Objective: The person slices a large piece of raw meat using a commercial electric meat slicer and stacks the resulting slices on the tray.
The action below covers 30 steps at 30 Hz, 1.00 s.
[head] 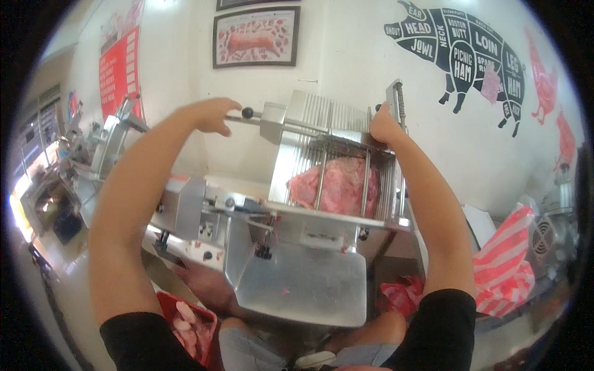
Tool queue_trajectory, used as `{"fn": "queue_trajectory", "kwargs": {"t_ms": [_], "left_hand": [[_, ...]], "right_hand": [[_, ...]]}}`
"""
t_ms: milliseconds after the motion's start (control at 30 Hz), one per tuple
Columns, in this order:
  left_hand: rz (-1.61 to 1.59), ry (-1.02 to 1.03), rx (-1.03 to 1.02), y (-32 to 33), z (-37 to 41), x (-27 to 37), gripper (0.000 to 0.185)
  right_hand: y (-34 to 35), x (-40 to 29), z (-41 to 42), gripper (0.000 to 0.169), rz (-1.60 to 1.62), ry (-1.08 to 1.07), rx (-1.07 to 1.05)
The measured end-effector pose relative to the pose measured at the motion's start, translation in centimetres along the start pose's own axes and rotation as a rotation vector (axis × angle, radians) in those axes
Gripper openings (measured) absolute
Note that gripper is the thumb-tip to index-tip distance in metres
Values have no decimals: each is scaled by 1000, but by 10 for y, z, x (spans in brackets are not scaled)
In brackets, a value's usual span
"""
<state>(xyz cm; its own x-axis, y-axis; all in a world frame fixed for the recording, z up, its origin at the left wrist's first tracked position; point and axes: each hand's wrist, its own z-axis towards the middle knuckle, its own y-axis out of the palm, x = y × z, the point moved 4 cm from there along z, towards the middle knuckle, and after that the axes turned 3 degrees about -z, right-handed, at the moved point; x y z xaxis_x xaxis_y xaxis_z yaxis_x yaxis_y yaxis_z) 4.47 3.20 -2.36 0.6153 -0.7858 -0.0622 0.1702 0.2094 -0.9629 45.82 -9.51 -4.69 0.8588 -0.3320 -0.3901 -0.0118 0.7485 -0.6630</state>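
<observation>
A large piece of raw meat (348, 185) lies on the ribbed metal carriage (283, 174) of a meat slicer, under metal rods. Across the carriage, behind the meat, runs a metal meat press (345, 134). My right hand (386, 124) grips the right end of this press, beside a small black knob and an upright post with a spring (402, 99). My left hand (213, 116) is at the left end of a metal rod, its fingers apart around the rod's tip. Just right of those fingers is a round black knob (248, 112). The slicer's blade is not plainly visible.
A smooth metal receiving plate (301, 283) slopes towards my knees. At lower left stands a red container (211, 320) with pale meat pieces. Red-and-white striped plastic bags (503, 269) lie at right. Another metal machine (109, 143) stands at left; a wall rises behind the slicer.
</observation>
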Motion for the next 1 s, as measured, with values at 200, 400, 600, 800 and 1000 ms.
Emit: {"fn": "queue_trajectory", "kwargs": {"t_ms": [200, 400, 600, 800, 1000], "left_hand": [[23, -70, -67, 1, 38, 22, 35], [522, -114, -117, -11, 37, 49, 23], [684, -509, -92, -40, -30, -78, 22], [592, -357, 262, -55, -34, 19, 47], [-62, -1, -247, 63, 29, 241, 79]], "right_hand": [[32, -2, 72, 18, -159, -208, -349], [20, -1, 90, 21, 121, -119, -442], [1, -6, 88, 20, 310, 31, -386], [21, -9, 106, 17, 428, 45, -350], [3, 4, 108, 26, 270, -27, -319]]}}
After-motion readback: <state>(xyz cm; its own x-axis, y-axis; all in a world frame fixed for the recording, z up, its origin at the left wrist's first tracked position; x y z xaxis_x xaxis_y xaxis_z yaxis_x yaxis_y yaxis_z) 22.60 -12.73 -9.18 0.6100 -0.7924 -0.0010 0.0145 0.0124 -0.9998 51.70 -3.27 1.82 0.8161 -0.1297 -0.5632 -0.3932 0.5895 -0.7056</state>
